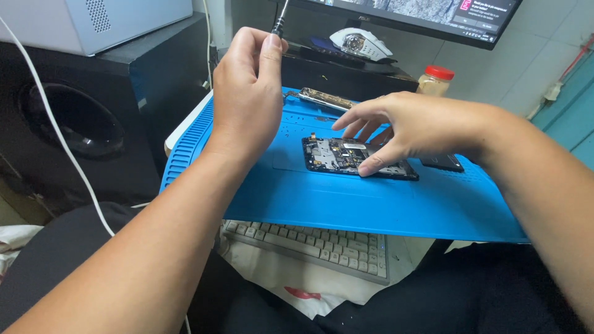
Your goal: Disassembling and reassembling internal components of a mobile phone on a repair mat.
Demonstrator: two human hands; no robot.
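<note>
- While the left hand (247, 93) is raised above the mat, its grip is closed, thumb and fingers pinched round the black handle of a screwdriver (279, 25); the tip runs out of frame at the top, so which end points where cannot be told.
- Right hand (408, 127) lies below and to the right of that grip, fingers spread and open, thumb pressing the near edge of the opened phone (356, 158); it pins rather than holds.
- Phone lies flat on the blue mat (346, 204), circuit side up, long axis running left-right, slightly tilted.
- Risk, as judged: thumb pressure on bare board could flex or smudge components.
- Risk: mat overhangs the keyboard (322, 244) on the person's lap; a nudge could slide loose parts off.
- Beyond the phone lies a detached metal-edged frame piece (322, 99).
</note>
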